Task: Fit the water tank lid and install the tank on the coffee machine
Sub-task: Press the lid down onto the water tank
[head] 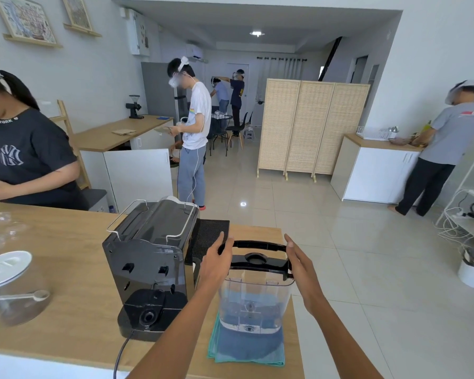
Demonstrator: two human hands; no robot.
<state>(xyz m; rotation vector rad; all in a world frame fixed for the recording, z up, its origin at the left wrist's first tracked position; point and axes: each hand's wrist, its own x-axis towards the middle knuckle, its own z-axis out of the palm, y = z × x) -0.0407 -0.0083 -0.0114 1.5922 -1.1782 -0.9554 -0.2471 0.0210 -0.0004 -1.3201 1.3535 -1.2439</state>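
Water tank [253, 302] clear, upright on blue-green cloth [246, 348] at surface [66, 269] edge, just right of coffee machine [151, 258]. Black lid [257, 258] sits on tank rim; seating looks nearly done, full latch unclear. Left hand [216, 261] grip wrapped on lid's left end; right hand [301, 266] grip flat against right end, fingers straight. Next, likely: press lid home, lift tank, set onto machine's rear base.
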